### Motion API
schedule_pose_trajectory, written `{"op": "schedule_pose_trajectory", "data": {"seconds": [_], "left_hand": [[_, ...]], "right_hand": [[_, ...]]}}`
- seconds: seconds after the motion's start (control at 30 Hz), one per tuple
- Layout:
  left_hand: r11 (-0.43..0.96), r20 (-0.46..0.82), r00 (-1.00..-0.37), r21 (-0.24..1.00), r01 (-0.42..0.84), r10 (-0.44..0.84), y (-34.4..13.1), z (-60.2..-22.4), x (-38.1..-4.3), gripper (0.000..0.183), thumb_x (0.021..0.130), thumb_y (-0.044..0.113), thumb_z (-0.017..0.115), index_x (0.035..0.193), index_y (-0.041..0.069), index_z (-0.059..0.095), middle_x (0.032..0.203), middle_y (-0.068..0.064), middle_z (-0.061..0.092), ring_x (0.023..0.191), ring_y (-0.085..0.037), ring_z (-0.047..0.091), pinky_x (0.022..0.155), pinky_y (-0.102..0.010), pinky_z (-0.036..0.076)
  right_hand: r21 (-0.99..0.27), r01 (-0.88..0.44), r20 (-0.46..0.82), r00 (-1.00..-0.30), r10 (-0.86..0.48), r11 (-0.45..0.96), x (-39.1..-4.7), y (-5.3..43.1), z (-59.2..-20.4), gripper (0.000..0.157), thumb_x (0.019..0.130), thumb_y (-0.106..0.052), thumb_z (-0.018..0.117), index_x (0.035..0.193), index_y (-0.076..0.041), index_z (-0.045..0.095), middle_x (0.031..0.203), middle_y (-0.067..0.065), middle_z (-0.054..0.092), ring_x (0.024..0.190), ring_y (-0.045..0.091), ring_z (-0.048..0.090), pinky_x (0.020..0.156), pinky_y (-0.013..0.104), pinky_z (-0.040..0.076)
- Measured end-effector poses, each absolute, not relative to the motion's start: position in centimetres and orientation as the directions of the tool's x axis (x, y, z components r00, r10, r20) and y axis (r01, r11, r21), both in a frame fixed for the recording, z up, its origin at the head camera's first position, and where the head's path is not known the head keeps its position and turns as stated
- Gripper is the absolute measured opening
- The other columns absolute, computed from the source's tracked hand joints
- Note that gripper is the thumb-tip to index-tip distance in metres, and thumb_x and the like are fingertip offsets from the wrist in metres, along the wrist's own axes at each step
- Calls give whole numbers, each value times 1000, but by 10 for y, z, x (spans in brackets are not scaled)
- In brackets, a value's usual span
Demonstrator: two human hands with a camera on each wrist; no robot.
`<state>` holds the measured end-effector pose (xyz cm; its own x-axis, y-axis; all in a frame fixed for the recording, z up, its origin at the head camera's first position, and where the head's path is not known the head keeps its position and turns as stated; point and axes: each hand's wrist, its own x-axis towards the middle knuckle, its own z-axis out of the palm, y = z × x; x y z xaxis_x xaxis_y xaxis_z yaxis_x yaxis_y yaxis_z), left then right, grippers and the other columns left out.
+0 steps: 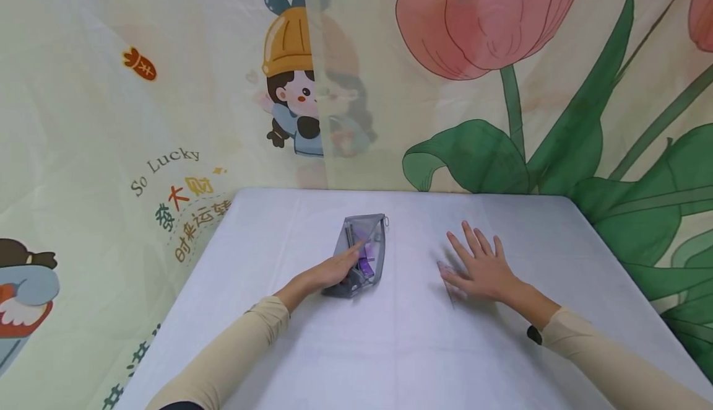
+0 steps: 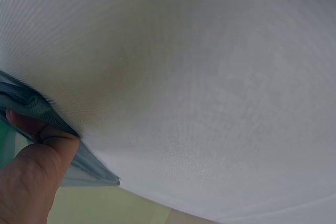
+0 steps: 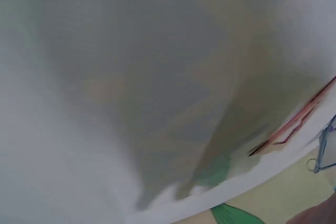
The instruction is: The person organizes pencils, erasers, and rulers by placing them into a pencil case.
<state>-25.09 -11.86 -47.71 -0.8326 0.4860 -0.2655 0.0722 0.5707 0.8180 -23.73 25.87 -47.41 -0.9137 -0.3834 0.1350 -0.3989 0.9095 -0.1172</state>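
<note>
A grey see-through mesh pencil case [image 1: 375,227] lies left of the table's middle, with purple items [image 1: 366,266] and dark, slender items showing inside. My left hand [image 1: 334,269] grips its left side; in the left wrist view the thumb [image 2: 39,163] bends against the case's edge [image 2: 97,167]. My right hand [image 1: 486,275] is spread, palm down, over a clear, pink-marked triangular ruler [image 1: 450,295]. The thumb overlaps that ruler, and whether it touches is unclear. At the right of the right wrist view the ruler [image 3: 294,129] appears nearly edge-on.
A white-covered table [image 1: 390,348] extends around both hands. Behind it hangs a printed curtain [image 1: 356,168] with tulips and cartoon figures. A small ring [image 1: 387,221] hangs at the pencil case's far right corner.
</note>
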Motion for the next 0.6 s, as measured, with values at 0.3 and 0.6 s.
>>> {"op": "schedule_pose_trajectory", "data": {"seconds": [0.3,0.6], "left_hand": [[561,-257,-831,824,79,494,-118,-478,-250,57,107,51,20,160,33,8,167,-3,10,151,-38,18,121,-56,19],[553,-253,-824,829,86,507,-115,-479,-252,57,107,50,19,160,33,8,167,-4,9,151,-39,18,121,-56,20]], "right_hand": [[-121,-341,98,-939,-331,932,-228,288,-473,94,89,-68,53,160,-19,16,165,23,2,145,52,16,109,78,5],[-263,-269,29,-962,-271,927,-223,296,-472,95,91,-64,53,159,-10,14,163,30,1,143,57,18,105,82,8]]}}
